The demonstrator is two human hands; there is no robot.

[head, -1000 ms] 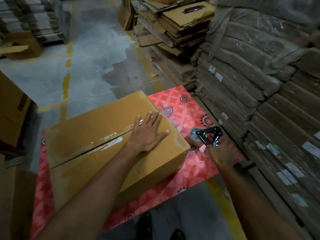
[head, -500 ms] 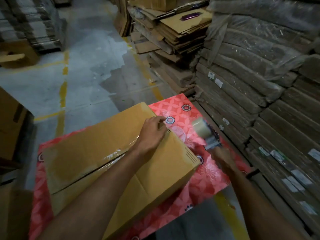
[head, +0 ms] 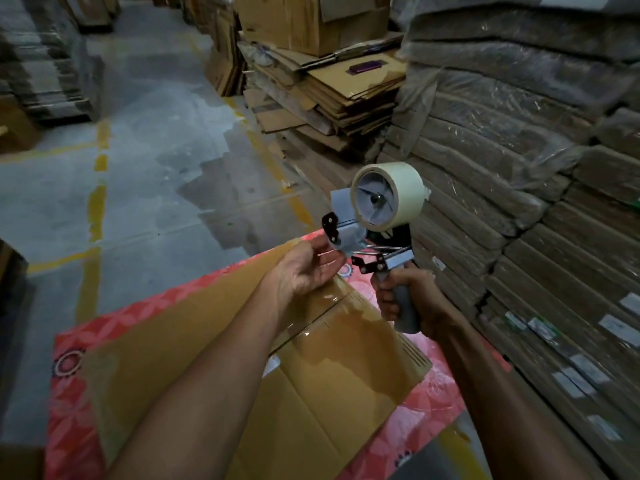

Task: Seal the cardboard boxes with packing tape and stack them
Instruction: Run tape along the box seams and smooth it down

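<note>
Resting on red mat (head: 79, 341), concrete floor (head: 156, 168): box (head: 329, 375); right fingers (head: 384, 301) wrap tape dispenser (head: 388, 216), left fingers (head: 322, 259) spread

Box (head: 329, 393): brown cardboard, lying flat on a red patterned mat (head: 86, 327) on the floor, long axis running from near left to far right. Top flaps closed. A glossy clear tape strip (head: 311, 323) covers the centre seam at the far end; the near part is hidden under the arm.

Tape gun (head: 374, 237): grey handle, black metal plates, beige roll (head: 388, 194) mounted on top. Held upright in the air above the box's far right corner. Right hand (head: 412, 306) grips the handle; left hand (head: 308, 268), palm up with fingers relaxed, touches the front end.
</note>
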